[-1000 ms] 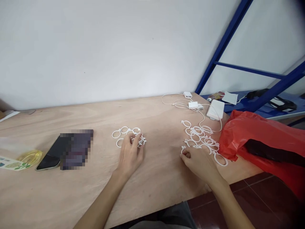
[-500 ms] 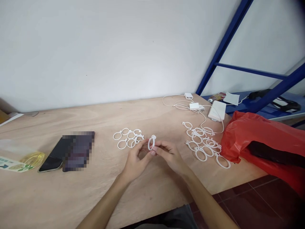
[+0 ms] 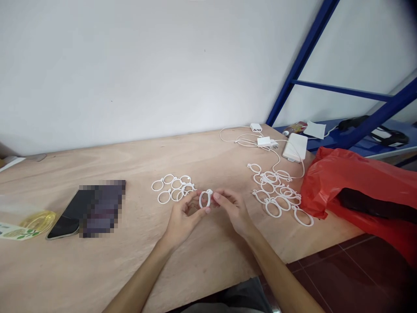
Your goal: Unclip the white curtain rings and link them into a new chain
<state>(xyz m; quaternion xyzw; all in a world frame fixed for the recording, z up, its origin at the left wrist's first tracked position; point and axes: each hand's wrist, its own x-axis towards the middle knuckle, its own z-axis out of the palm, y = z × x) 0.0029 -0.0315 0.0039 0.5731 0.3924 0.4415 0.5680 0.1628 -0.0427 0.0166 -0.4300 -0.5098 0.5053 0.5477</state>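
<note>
A white plastic ring (image 3: 209, 200) with a small knob on top stands upright between my two hands above the table. My left hand (image 3: 185, 219) pinches it from the left, the thumb at its lower edge and the fingers behind it. From the right, my right hand (image 3: 235, 211) closes thumb and fingertips at the ring's side; their exact contact is partly hidden. Just beyond my left fingers lies a group of similar white rings (image 3: 164, 202). A bigger, overlapping pile of white rings (image 3: 273, 216) is spread to the right of my right hand.
Two dark phone-like items lie left, a black one (image 3: 67, 217) and a blurred one (image 3: 104, 208). A yellow coil (image 3: 41, 221) is beside them. Chargers with white cables (image 3: 263, 141) and a white box (image 3: 295, 148) sit back right. A red plastic bag (image 3: 321, 178) covers the right edge.
My right thumb has shifted from the ring's lower part up to its right side, and the ring has turned to show more of its opening. The view has shifted slightly.
</note>
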